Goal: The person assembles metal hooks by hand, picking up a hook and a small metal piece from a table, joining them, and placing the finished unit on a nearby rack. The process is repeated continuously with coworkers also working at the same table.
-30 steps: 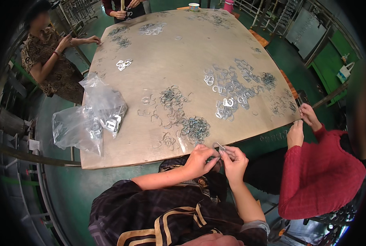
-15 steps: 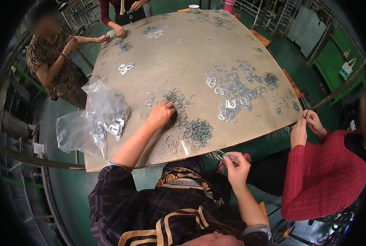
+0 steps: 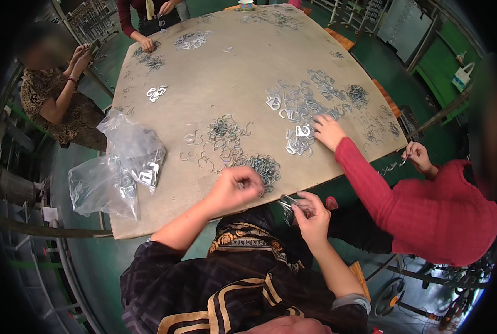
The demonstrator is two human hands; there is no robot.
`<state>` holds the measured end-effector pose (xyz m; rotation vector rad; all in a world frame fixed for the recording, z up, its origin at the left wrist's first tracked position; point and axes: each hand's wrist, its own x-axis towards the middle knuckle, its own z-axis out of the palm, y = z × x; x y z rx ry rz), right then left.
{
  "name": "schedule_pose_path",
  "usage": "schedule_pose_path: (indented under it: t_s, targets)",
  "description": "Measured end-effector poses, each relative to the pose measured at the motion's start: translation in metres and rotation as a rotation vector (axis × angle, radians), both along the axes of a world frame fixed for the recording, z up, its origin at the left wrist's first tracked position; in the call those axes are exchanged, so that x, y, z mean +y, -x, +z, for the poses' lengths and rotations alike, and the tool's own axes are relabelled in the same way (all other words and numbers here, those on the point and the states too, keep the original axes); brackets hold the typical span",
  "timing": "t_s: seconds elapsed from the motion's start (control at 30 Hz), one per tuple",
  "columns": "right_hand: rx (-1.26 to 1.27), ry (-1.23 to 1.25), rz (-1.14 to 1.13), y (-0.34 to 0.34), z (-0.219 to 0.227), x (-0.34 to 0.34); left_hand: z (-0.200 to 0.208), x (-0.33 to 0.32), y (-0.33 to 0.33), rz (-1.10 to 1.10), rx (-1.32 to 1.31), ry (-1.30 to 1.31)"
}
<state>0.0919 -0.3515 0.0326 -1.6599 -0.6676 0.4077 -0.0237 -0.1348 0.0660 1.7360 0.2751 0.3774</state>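
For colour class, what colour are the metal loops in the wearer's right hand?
Silvery metal loops, head view.

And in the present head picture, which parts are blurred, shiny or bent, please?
In the head view, the left hand is blurred, the right hand sharper; a flat silver metal piece glints; the brown tabletop bows at its edges.

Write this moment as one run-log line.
left hand: blurred, near wire pieces | right hand: holding metal pieces | plastic bag: overhanging table

tabletop [image 3: 204, 83]: tan | metal pieces [image 3: 286, 202]: silver | sweater [image 3: 438, 222]: red | shirt [image 3: 187, 284]: black, gold-striped
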Motion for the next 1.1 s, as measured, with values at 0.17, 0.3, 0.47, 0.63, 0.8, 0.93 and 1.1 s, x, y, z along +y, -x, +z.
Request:
schedule_pose_path:
  t_s: [0.17, 0.3, 0.47, 0.63, 0.8, 0.93, 1.1]
  targets:
    - [-0.020, 0.036, 0.027, 0.005, 0.012, 0.000, 0.004, -0.048, -0.010, -0.053, -0.124, -0.271]
    - [-0.086, 0.068, 0.023, 0.007, 0.020, -0.002, -0.006, -0.061, -0.017, 0.011, -0.133, -0.312]
    - [-0.158, 0.073, 0.039, 0.006, 0.015, -0.004, -0.013, -0.071, -0.024, 0.073, -0.278, -0.342]
    - [-0.097, -0.061, 0.215, -0.020, 0.011, -0.009, -0.023, -0.073, -0.023, -0.040, -0.235, -0.255]
    - [-0.225, 0.229, 0.081, -0.082, -0.009, 0.039, -0.024, -0.079, -0.024, -0.110, -0.293, -0.283]
    - [-0.495, 0.412, -0.047, -0.119, -0.036, 0.100, -0.022, -0.085, -0.022, -0.136, -0.294, -0.322]
    - [-0.627, 0.452, -0.161, -0.135, -0.053, 0.124, -0.032, -0.085, -0.018, -0.133, -0.273, -0.344]
